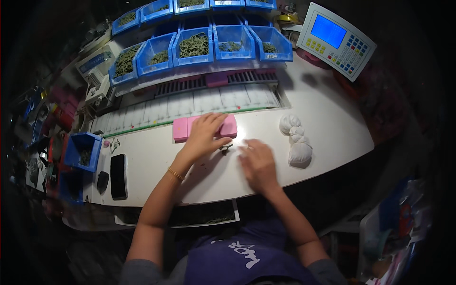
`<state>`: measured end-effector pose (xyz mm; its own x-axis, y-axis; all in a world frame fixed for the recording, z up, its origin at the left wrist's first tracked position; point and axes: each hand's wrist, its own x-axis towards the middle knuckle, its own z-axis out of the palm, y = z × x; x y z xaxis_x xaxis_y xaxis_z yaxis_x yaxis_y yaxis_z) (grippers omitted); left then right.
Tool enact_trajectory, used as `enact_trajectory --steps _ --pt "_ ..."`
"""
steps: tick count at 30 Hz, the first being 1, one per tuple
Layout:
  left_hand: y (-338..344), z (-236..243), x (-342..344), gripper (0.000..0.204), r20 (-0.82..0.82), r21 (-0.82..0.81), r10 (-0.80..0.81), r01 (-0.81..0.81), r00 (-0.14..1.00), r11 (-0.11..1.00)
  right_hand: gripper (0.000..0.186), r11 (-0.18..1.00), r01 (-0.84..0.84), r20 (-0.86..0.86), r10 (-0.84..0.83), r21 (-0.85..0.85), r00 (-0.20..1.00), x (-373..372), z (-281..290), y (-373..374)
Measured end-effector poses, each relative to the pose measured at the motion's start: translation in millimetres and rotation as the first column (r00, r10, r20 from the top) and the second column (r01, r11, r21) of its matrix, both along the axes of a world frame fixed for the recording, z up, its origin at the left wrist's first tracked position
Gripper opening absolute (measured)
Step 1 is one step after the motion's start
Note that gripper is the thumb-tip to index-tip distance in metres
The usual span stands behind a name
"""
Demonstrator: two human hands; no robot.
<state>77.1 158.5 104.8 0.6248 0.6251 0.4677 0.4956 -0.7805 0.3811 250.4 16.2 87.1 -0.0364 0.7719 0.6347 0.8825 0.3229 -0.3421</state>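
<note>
My left hand point(206, 135) rests over a row of pink blocks point(180, 129) on the white tabletop, fingers slightly bent and apart, thumb extended to the right. Just below that thumb lies a small dark greenish ring-like piece point(225, 149). My right hand point(257, 166), blurred, hovers to the right of this piece with loosely curved fingers apart; I make out nothing held in it. A knotted white cloth bag point(297, 149) lies further right.
Blue bins point(194, 60) of greenish rings stand along the back, above a slotted rail. A control panel point(356, 59) is back right. A phone point(118, 175), dark mouse point(102, 182) and blue bin point(76, 147) sit left. An open drawer point(232, 213) is below the table edge.
</note>
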Motion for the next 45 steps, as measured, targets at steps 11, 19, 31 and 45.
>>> enact_trajectory --steps 11,19,31,45 --pt "1 26 3 0.063 0.1 -0.036 -0.056 0.06 0.993 0.998 0.021 0.998 -0.052 0.18 0.055 -0.021 0.982 -15 -1 12" --pt "-133 18 -57 0.083 0.155 -0.087 -0.241 0.256 0.958 0.963 0.03 0.744 -0.627 -0.94 -0.003 -0.23 0.341 -49 -8 -42" --pt "-154 -8 -53 0.058 0.452 -0.583 0.231 0.089 0.861 0.808 0.068 0.563 -0.815 -0.99 -0.084 -0.138 0.109 -52 4 -57" --pt "-163 -23 -48 0.056 0.613 -0.507 0.195 0.191 0.766 0.841 0.04 0.775 -0.565 -0.957 -0.194 -0.283 0.214 -57 -2 -54"
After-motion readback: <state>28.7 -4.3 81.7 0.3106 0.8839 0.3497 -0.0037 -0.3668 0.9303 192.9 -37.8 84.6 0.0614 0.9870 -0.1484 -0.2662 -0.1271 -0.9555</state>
